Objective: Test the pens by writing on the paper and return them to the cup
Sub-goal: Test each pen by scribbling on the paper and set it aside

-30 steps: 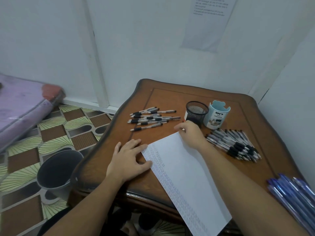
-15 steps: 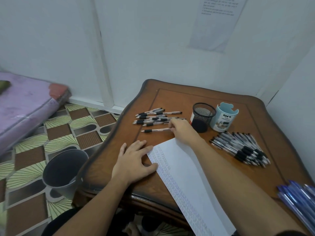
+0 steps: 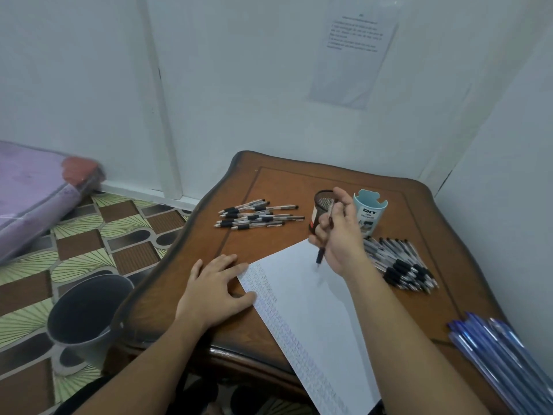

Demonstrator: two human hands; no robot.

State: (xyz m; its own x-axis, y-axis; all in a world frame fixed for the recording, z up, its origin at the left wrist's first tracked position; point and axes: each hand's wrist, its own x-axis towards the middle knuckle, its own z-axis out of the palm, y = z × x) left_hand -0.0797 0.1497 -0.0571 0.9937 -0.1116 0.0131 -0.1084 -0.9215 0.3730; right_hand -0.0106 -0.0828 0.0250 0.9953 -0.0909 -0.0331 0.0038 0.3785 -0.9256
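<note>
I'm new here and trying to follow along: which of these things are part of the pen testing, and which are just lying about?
Part of the job: pen in the right hand, paper touched by the left hand, left pen pile, right pen pile, mesh cup, blue cup.
Lying about: grey bucket, purple mattress, wall notice.

Dark brown carved wooden table [image 3: 299,181], as I see it loaded.
On it: a white sheet of paper [image 3: 314,310] running near to middle, loose black-grip clear pens [image 3: 254,217] far left, a black mesh cup [image 3: 321,205] beside a pale blue plastic cup [image 3: 369,214], a heap of black-grip pens [image 3: 401,265] right, blue pens [image 3: 502,354] near right.
</note>
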